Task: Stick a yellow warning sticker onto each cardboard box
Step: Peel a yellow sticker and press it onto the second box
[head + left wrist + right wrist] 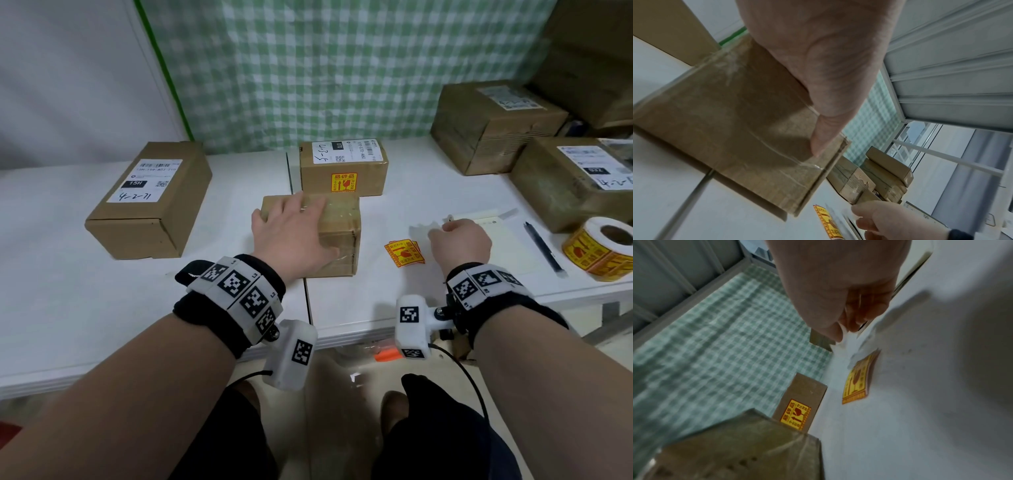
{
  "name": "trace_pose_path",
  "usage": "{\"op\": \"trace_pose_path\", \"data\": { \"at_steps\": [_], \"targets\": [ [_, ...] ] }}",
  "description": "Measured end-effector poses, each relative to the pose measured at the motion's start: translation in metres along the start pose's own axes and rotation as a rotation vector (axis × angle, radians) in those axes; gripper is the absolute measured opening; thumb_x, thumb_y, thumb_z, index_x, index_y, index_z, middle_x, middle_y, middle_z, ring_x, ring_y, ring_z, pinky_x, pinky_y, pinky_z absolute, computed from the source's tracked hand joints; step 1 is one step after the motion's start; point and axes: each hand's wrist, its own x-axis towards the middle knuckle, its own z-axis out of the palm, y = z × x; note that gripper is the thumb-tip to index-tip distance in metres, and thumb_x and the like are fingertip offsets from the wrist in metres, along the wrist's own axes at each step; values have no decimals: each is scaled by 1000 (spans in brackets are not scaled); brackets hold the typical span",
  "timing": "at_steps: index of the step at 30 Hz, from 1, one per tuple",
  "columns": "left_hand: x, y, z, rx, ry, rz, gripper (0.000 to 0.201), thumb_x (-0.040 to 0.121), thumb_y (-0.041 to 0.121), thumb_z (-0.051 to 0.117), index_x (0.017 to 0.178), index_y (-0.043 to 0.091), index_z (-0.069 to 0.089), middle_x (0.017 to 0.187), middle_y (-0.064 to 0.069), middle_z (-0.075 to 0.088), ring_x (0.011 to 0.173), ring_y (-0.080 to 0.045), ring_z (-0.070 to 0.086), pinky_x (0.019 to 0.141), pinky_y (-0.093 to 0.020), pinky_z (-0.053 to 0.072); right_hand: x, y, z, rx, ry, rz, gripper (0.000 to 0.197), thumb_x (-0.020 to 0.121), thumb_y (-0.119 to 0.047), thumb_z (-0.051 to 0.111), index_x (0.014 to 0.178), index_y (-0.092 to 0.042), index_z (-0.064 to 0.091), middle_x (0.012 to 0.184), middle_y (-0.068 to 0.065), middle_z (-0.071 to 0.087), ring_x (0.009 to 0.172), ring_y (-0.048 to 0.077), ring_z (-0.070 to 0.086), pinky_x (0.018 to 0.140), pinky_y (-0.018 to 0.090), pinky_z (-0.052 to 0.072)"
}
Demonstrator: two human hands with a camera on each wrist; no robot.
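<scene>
A small taped cardboard box [337,219] stands mid-table with no yellow sticker showing. My left hand [291,233] lies over its near left corner, fingers spread flat on the top and thumb [818,142] along the near face. Right of it, loose yellow warning stickers [404,253] lie on the table. My right hand [445,226] hovers just beyond them, its fingertips [830,331] curled and pinching a scrap of white backing paper [844,339]. Behind the small box, another box [343,164] carries a yellow sticker [344,182] on its front.
A long labelled box [150,202] lies at the left. Two larger boxes [493,123] [575,181] stand at the back right. A roll of yellow stickers [603,248], a black pen [543,246] and a white sheet [507,246] lie at the right.
</scene>
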Motion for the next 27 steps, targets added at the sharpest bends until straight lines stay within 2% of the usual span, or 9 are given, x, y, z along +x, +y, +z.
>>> {"op": "trace_pose_path", "data": {
  "at_steps": [2,5,9,13,16,19,21,24,27],
  "targets": [
    [0,1,0,5,3,-3,84,73,61,59,144,38,19,156,-1,17,142,-26,15,113,-55,10,-2,0,1,-17,-24,-56,46,85,-18,56,130,-12,52,133,16,49,115,33,53,89,34,42],
    [-1,1,1,9,0,-5,85,73,61,59,144,38,18,157,-2,16,142,-26,14,113,-56,9,-5,-4,10,-103,-145,-219,42,81,-11,58,122,-19,59,133,17,47,114,30,53,87,30,42],
    [-2,0,1,14,7,-2,86,73,61,59,144,38,17,156,-1,16,143,-26,14,113,-56,10,-12,-14,20,-429,-377,-220,45,84,-20,57,128,-26,52,134,14,38,121,36,44,98,37,41],
    [-3,0,3,22,24,7,85,73,60,58,144,37,17,156,-2,17,142,-26,15,113,-56,10,-14,-25,20,-545,-403,-225,37,76,-19,60,113,-14,61,128,16,43,110,35,51,95,38,47],
    [-4,1,3,21,31,8,85,73,61,59,144,37,17,155,-2,18,142,-26,15,112,-55,10,-13,-27,19,-507,-418,-240,41,73,-11,65,114,-10,59,122,17,52,109,30,53,87,35,51],
    [-5,1,2,10,35,7,85,72,60,59,143,37,18,155,-1,18,142,-25,15,112,-55,10,-13,-24,16,-388,-392,-207,54,69,-10,74,119,-13,52,114,12,56,104,28,56,75,31,47],
    [-5,0,2,2,26,4,85,73,59,59,144,37,18,156,-1,17,142,-25,14,113,-55,9,-14,-21,15,-289,-375,-208,49,66,-9,75,110,-15,55,108,10,61,98,27,59,72,30,48],
    [-6,0,2,-1,12,0,85,74,59,59,145,37,17,157,-1,14,143,-25,12,113,-54,7,-20,-18,16,-165,-389,-231,33,63,-8,75,89,-18,58,104,9,68,94,26,65,76,33,55],
    [-6,0,1,2,8,1,86,74,59,59,145,36,17,156,-1,15,143,-25,12,113,-54,7,-24,-18,16,-61,-426,-209,33,63,-5,75,88,-17,57,97,7,66,88,25,64,71,32,55]
  ]
}}
